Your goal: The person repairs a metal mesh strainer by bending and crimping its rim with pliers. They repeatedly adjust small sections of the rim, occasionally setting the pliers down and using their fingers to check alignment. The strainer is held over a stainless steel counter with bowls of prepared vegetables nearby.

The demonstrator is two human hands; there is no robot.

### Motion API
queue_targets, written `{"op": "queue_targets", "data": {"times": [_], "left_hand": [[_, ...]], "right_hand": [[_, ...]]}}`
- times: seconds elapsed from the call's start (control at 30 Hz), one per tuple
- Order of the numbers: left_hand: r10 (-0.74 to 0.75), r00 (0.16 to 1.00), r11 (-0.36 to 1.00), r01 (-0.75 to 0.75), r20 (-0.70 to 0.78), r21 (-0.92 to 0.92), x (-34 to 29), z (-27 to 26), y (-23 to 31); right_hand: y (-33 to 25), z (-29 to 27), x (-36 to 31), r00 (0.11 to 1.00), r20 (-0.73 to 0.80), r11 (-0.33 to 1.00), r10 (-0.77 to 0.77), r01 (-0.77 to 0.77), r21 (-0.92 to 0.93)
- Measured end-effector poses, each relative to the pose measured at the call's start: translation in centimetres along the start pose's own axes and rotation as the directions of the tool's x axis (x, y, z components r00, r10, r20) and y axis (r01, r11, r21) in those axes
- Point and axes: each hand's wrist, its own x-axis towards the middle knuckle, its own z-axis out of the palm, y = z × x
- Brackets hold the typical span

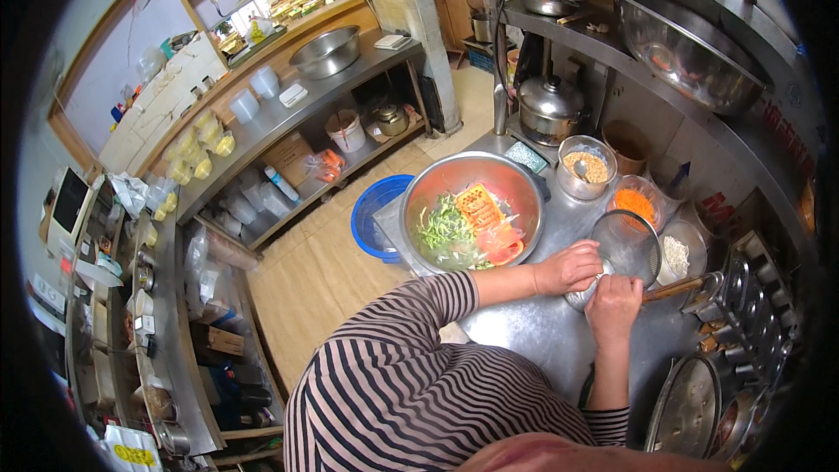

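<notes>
Both hands are close together over the steel counter (pixel 542 332) on my right. My left hand (pixel 570 267) has its fingers bent and pressed together. My right hand (pixel 613 301) is closed just beside it; what either one grips is hidden. Between and below them shows part of a small round metallic container (pixel 578 299). Touching the hands' far side is a wire mesh strainer (pixel 631 245) with a wooden handle (pixel 675 287). Left of the hands stands a large steel bowl (pixel 411 227) with shredded green vegetable (pixel 444 225), an orange slotted grater (pixel 478 206) and a clear-and-red item inside.
Behind the strainer sit containers of orange shreds (pixel 634 203), white shreds (pixel 675 255) and tan grains (pixel 585 163) with a spoon. A lidded pot (pixel 550 109) stands farther back. An overhead shelf (pixel 603 45) holds a big steel basin (pixel 682 52). A blue tub (pixel 371 218) is left.
</notes>
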Motion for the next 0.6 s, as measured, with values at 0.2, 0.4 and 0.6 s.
{"op": "queue_targets", "data": {"times": [0.2,0.4,0.6], "left_hand": [[-0.068,0.994,0.989,0.078,-0.086,0.125,-0.2,0.7,2.1],[0.062,0.997,0.979,-0.071,0.05,0.19,0.8,-1.2,0.8],[0.156,0.957,0.972,-0.192,0.245,0.134,2.0,-2.4,-1.4]], "right_hand": [[0.0,0.0,0.3,0.998,-0.046,1.0,-0.032,0.031,-0.002],[-0.1,-0.4,0.2,1.0,0.002,1.0,0.0,0.0,0.022],[-0.1,-0.8,0.3,0.999,-0.019,1.0,-0.028,0.028,0.004]]}}
